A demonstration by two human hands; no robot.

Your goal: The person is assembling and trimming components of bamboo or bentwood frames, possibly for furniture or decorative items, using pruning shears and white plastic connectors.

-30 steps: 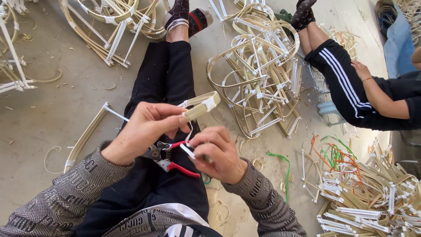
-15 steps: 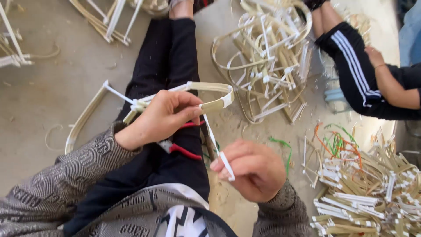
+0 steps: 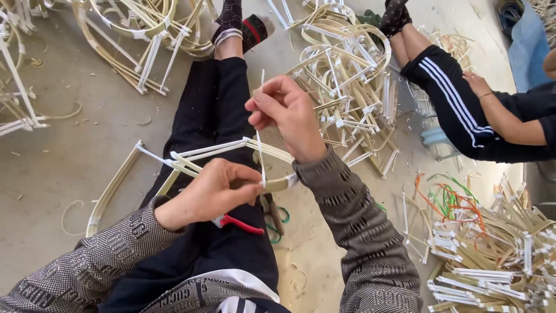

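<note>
My left hand [image 3: 214, 188] pinches one end of a bent pale cane frame [image 3: 191, 159] that lies across my black-trousered legs. Above it, my right hand [image 3: 286, 113] grips a thin white strip [image 3: 259, 148]. The strip runs taut and nearly straight down to the joint under my left fingers. Red-handled pliers [image 3: 238, 224] rest on my lap just below the left hand, beside a green-handled tool [image 3: 277, 219].
A heap of bent cane frames [image 3: 347, 75] lies on the concrete floor right of my legs, with more at the top left [image 3: 133, 35]. Cane pieces and coloured wires [image 3: 498, 255] are piled at the lower right. Another person [image 3: 463, 110] sits at the right.
My right hand has risen from low beside my lap to above the frame, drawing the white strip upward. The pliers have left my hands and lie on my lap.
</note>
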